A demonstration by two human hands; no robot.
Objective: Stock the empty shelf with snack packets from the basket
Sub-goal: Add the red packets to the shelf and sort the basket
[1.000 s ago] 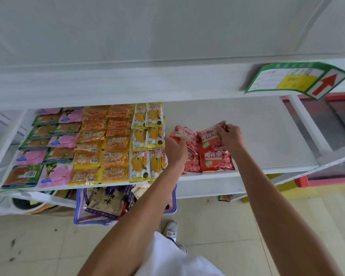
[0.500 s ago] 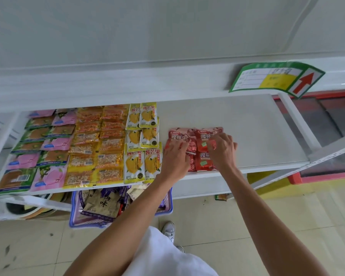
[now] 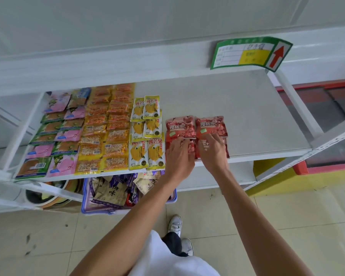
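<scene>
Lowest in the frame, left of centre, the basket [image 3: 96, 211] sits on the floor under the shelf [image 3: 237, 108], with dark and pale packets in it, so I judge more stock waits. Above it, at centre, the left hand [image 3: 179, 156] and right hand [image 3: 213, 154] lie side by side on the front red packets [image 3: 225, 148], which sit right at the shelf's front lip. The right hand's fingers are spread, tips pressing down. The left hand's fingers are bent over a packet's upper edge, and I cannot tell whether they pinch it or only press. The main risk is that lip: a hand dragging toward the bottom of the frame as it lifts could pull a glossy packet off onto the floor. Pushing too hard toward the top could ride the front pair over the rear red packets [image 3: 180, 127], which they touch, and skew that row. The left wrist is just beside the yellow packets [image 3: 147, 152] and could nudge them. To the right and behind the red packets the shelf is bare, giving wide room. It ends at the white post [image 3: 295, 102] on the right, and the green sign [image 3: 249, 53] on the upper shelf's edge limits lifting.
</scene>
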